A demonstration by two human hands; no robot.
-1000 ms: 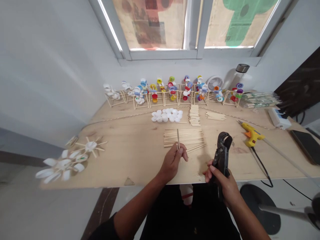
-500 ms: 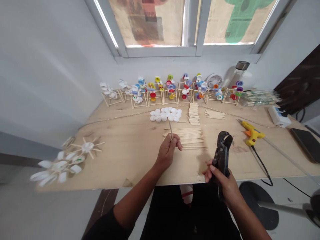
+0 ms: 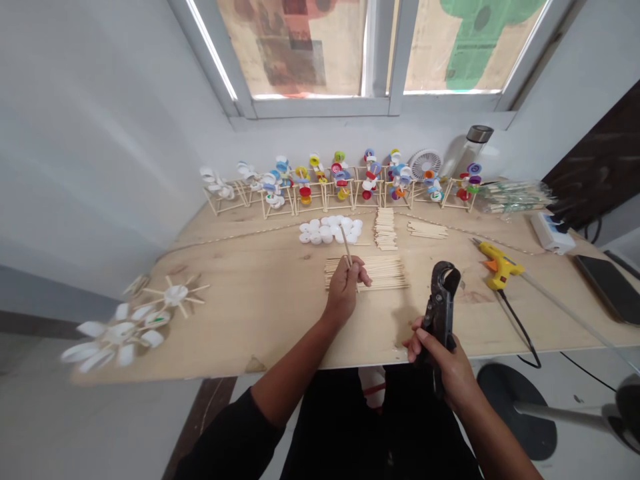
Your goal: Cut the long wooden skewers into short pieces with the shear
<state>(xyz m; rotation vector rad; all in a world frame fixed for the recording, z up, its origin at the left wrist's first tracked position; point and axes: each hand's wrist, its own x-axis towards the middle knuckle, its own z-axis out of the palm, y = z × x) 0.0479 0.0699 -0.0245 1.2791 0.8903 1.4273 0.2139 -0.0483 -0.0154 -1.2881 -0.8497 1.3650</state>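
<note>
Thin pale wooden stick (image 3: 345, 244) upright in the left hand (image 3: 345, 285), above the wooden table (image 3: 225, 333).
The left fingers pinch it over a row of long pale sticks (image 3: 387, 272); the right fingers wrap a black metal cutter (image 3: 441, 303), jaws open, near a yellow glue gun (image 3: 501, 265).

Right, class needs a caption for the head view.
Left hand with a thin stick, right hand with a black cutter, at a table.
</note>
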